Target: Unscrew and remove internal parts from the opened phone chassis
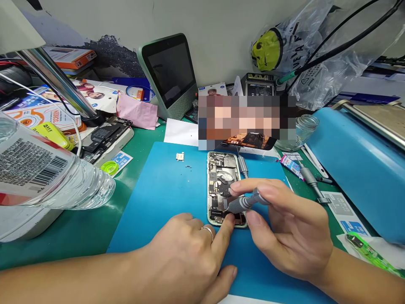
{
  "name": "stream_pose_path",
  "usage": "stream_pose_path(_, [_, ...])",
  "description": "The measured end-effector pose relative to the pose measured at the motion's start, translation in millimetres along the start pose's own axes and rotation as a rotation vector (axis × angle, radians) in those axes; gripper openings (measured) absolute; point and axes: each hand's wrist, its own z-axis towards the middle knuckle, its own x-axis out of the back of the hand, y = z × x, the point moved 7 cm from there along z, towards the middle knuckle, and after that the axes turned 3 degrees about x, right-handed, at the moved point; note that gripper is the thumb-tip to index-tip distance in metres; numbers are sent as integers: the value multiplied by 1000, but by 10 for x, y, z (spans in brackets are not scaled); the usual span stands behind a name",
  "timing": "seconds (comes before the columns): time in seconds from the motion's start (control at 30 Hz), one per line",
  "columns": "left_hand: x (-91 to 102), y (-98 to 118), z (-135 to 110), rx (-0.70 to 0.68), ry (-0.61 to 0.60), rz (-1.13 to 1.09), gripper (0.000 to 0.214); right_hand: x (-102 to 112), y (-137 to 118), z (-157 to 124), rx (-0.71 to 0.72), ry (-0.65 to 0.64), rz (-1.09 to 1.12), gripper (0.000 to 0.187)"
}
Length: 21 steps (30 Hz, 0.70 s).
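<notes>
An opened smartphone (225, 188) lies on the blue mat with its inner parts exposed. My left hand (193, 249) reaches in from the lower left, its index fingertip pressing on the phone's lower end; the thumb is apart and the other fingers are bent, gripping nothing. In my right hand (294, 230) a small grey screwdriver (242, 204) is held tilted between the fingers, with its tip at the phone's lower part. A small metal piece (180, 157) and several tiny parts lie on the mat left of the phone.
A blue mat (148, 202) covers the green table. Another grey screwdriver (243, 165) lies just beyond the phone, and one more (309, 176) lies at right. A clear bottle (47, 164) stands close on the left. Behind are a smart display (171, 76) and a glass jar (305, 131).
</notes>
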Motion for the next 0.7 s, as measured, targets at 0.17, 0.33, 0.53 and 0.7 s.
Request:
stream_pose_path(0.17, [-1, 0, 6, -4, 2, -1, 49, -2, -2, 3, 18, 6, -8, 80])
stream_pose_path(0.33, [-8, 10, 8, -8, -16, 1, 55, -9, 42, -5, -26, 19, 43, 79])
stream_pose_path(0.53, [1, 10, 12, -3, -11, -3, 47, 2, 28, 6, -10, 29, 17, 79])
stream_pose_path(0.7, [-5, 13, 12, -3, -11, -5, 46, -9, 15, 14, -32, 2, 33, 79])
